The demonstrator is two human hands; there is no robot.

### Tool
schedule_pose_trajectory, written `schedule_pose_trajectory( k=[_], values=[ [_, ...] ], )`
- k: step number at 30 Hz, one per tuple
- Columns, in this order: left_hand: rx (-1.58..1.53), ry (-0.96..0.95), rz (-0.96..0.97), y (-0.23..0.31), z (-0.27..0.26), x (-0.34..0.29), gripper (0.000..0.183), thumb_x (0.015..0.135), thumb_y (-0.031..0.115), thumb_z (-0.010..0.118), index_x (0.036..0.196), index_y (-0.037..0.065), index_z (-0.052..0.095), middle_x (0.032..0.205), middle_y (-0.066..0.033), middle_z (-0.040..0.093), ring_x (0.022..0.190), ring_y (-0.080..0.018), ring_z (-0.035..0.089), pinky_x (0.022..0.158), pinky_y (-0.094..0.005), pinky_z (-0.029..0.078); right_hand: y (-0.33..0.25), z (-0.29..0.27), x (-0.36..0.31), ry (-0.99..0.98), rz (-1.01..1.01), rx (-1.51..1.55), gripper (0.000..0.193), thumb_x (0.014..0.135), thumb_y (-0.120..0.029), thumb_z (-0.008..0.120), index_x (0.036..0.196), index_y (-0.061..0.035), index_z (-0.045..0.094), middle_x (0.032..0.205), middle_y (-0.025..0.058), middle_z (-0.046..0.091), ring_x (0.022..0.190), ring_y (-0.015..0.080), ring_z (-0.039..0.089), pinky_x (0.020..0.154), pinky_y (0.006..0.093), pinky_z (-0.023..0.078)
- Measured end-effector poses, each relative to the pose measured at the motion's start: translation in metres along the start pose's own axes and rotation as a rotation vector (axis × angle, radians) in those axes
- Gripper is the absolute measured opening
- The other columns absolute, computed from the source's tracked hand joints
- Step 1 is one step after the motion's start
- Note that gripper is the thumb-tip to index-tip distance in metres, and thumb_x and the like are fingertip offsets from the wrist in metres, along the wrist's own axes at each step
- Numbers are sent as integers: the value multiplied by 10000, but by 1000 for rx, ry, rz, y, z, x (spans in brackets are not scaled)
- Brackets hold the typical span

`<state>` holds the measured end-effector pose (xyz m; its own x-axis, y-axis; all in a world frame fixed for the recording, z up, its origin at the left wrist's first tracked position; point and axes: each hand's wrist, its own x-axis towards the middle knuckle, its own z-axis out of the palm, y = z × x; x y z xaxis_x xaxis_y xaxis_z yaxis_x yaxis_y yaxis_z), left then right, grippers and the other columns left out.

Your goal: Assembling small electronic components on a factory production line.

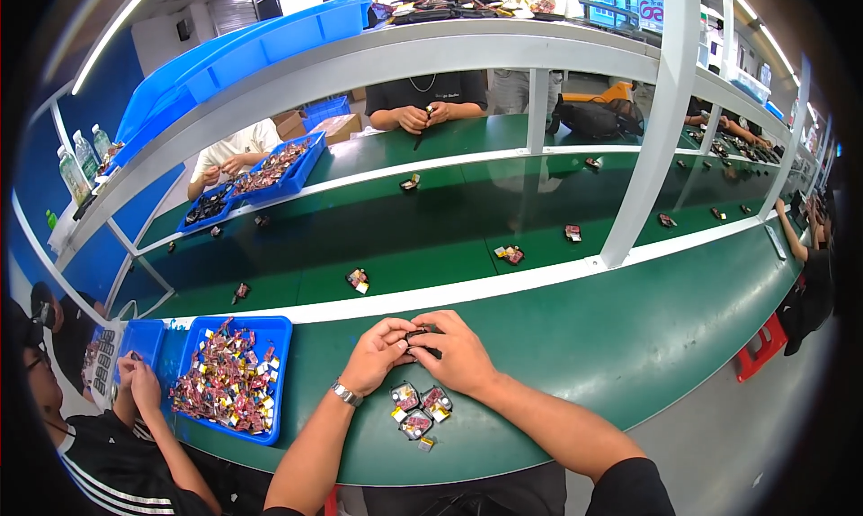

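Note:
Both of my hands meet over the green table (pixel 575 354), fingers closed together round a small black piece (pixel 421 336), probably a plastic casing. My left hand (pixel 370 359), with a metal watch band at the wrist, pinches it from the left. My right hand (pixel 458 356) grips it from the right, and the fingers hide much of it. Just below the hands lie three small black-rimmed assemblies (pixel 416 423) with reddish circuit boards and white-and-yellow parts. A loose small yellow-and-white part (pixel 426 444) sits below them.
A blue tray (pixel 284 372) heaped with small circuit boards stands to my left, beside a co-worker's hands (pixel 139 381). Beyond a white rail (pixel 324 311), a green conveyor belt (pixel 431 246) carries scattered assemblies. A white post (pixel 643 174) rises at right. Other people sit across the belt.

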<state>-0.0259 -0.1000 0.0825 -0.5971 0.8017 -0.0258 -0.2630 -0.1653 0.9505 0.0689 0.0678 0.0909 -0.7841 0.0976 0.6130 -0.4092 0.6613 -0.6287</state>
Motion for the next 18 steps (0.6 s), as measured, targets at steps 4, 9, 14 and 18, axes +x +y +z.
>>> schedule_pose_trajectory(
  k=[4,9,14,18],
  values=[
    [-6,15,-6,-1,-2,0,266,942,53,569,1202,49,513,1220,-100,612,1081,-168,620,899,-312,537,0,1,0,-7,-1,20,163,764,-71,734,926,-60,727,1120,71,635,1078,263,571,855,353,524],
    [1,18,29,-3,-4,-1,258,940,73,590,1186,48,513,1244,-121,603,1114,-196,613,917,-336,533,-3,10,-2,16,44,89,183,761,-57,725,943,-63,729,1163,77,622,1112,278,551,909,372,498],
    [-66,12,46,-2,-10,-3,252,931,79,611,1161,46,513,1269,-144,591,1125,-211,610,940,-369,527,-10,2,3,-18,-75,51,205,750,-44,715,953,-72,732,1194,85,608,1145,287,534,949,382,472],
    [-92,-25,82,-6,-14,-2,252,940,71,593,1176,28,516,1317,-165,563,1132,-200,607,938,-339,527,-9,4,1,28,-16,18,190,745,-51,720,933,-77,731,1183,79,618,1147,286,534,943,379,472]
  ],
)
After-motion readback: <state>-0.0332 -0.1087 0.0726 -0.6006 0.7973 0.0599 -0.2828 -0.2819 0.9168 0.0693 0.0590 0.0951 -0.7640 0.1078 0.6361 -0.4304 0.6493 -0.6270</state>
